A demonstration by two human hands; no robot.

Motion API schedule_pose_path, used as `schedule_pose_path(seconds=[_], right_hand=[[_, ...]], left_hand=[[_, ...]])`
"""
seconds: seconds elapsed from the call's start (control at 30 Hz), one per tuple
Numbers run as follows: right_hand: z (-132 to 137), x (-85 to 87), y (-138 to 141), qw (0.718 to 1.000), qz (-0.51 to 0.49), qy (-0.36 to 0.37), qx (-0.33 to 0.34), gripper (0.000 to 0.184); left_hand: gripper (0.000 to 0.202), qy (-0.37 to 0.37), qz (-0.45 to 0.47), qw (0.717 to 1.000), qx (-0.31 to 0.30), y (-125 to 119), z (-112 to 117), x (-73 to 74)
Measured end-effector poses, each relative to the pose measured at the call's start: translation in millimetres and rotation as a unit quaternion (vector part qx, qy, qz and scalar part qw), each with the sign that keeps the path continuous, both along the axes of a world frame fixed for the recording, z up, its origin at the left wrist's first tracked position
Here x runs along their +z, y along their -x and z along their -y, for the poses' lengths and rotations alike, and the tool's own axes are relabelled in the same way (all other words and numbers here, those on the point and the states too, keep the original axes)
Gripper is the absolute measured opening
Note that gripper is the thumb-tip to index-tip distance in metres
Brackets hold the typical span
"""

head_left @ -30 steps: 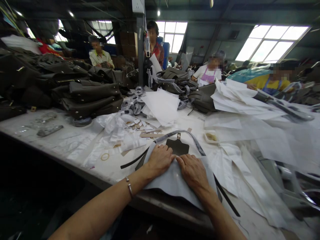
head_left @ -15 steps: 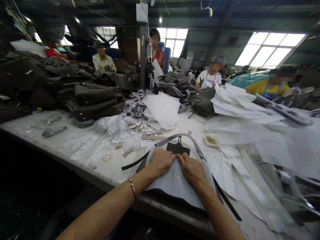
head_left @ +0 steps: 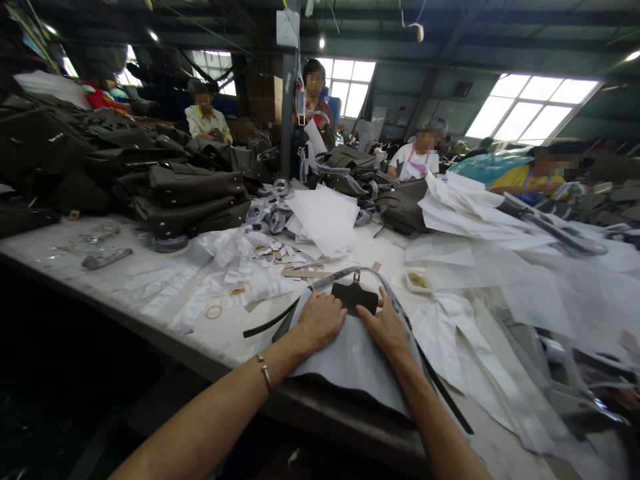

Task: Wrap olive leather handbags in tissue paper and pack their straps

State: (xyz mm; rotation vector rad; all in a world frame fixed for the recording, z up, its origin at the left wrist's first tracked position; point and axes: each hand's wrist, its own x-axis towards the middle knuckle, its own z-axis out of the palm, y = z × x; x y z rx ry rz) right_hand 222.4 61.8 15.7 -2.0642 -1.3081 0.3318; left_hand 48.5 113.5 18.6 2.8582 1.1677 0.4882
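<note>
A dark bag (head_left: pixel 285 328) lies at the table's front edge, with a pale grey-white protective sheet (head_left: pixel 345 360) over its upper face. My left hand (head_left: pixel 321 321) presses on the sheet's upper left part, fingers curled together at the edge of a dark tab (head_left: pixel 353 298). A small gold-coloured metal buckle (head_left: pixel 357 277) sits above that tab. My right hand (head_left: pixel 385 327) is at the tab's right side, thumb apart from the forefinger, the thumb touching the tab's lower edge. A wrapped strap (head_left: pixel 390 287) arches behind both hands. What lies beneath my left fingers is hidden.
Paper sheets (head_left: pixel 325 217) and wrapped rolls (head_left: pixel 273 217) lie beyond the bag. Stacked dark bags (head_left: pixel 195 193) stand at left. A small tray (head_left: pixel 418 281) and white strips (head_left: pixel 465 327) are at right. Several people work across the table.
My right hand has moved from beside my left fingertips to the tab's right side, its thumb and forefinger spreading apart. My left hand has shifted slightly left, and more of the tab shows.
</note>
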Motion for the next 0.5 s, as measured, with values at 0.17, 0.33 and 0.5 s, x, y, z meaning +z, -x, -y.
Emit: schedule_pose_path(seconds=[0.17,0.33,0.5], right_hand=[[9.2,7.2,-6.6,0.983,-0.072,-0.139,0.090,0.050],[17.6,9.3,-5.4,0.964,-0.109,-0.170,0.173,0.050],[19.1,14.3,0.2,0.975,-0.103,-0.113,0.164,0.051]], left_hand=[[0.027,0.024,0.041,0.999,0.005,0.4,-4.9,-4.1],[0.012,0.053,0.105,0.993,0.006,7.9,-7.6,0.5],[0.027,0.031,0.179,0.981,0.062,15.9,-1.9,3.5]])
